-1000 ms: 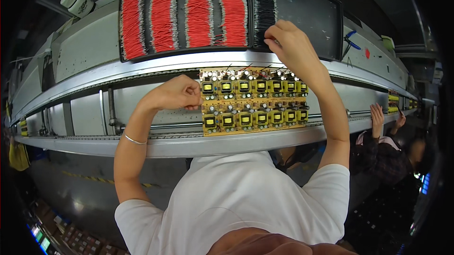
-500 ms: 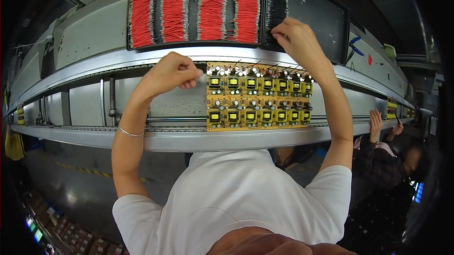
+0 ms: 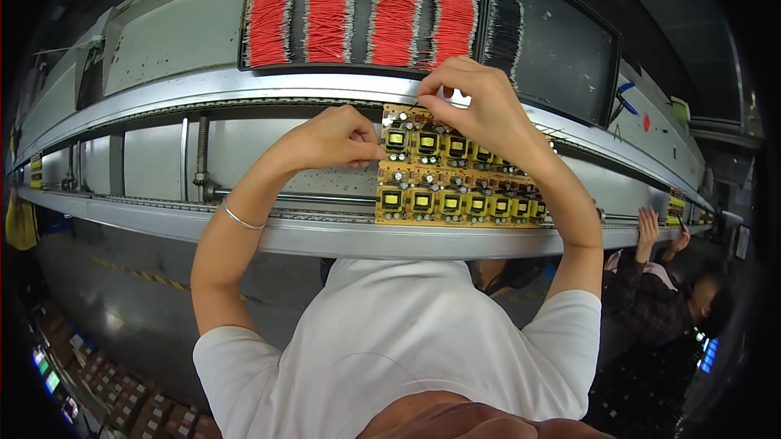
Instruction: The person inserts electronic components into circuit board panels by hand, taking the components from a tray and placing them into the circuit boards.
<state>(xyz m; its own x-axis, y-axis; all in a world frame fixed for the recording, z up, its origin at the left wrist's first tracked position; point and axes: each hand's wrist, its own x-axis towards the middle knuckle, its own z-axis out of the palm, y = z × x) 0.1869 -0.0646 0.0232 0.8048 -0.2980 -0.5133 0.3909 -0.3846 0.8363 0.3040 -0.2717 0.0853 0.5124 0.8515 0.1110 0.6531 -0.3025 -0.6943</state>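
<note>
and here the right hand [image 3: 480,105] is arching over the top left of the circuit board panel [image 3: 439,169], thumb and forefinger pinching a thin dark wire [image 3: 415,103]; whether its tip is touching the board, i cannot tell! across from it the left hand [image 3: 342,138] is curling its fingers in, thumb and forefinger meeting right at the panel's left edge, though whether they are gripping it or just resting there i cannot tell. the panel itself is lying beneath the right fingers and just to the right of the left ones, showing off its yellow transformers [image 3: 423,200] in two rows. beyond the left fingers the upper rail [image 3: 325,81] is running across, and nearer the body than both sets of fingers the lower rail [image 3: 325,238] is doing the same. out past the right fingers, black wires [image 3: 504,32] are lying stacked in a black tray [image 3: 569,48], with four stacks of red wires [image 3: 394,16] stretching away to their left. well right of those fingers, blue-handled pliers [image 3: 625,99] are lying by the tray.
</note>
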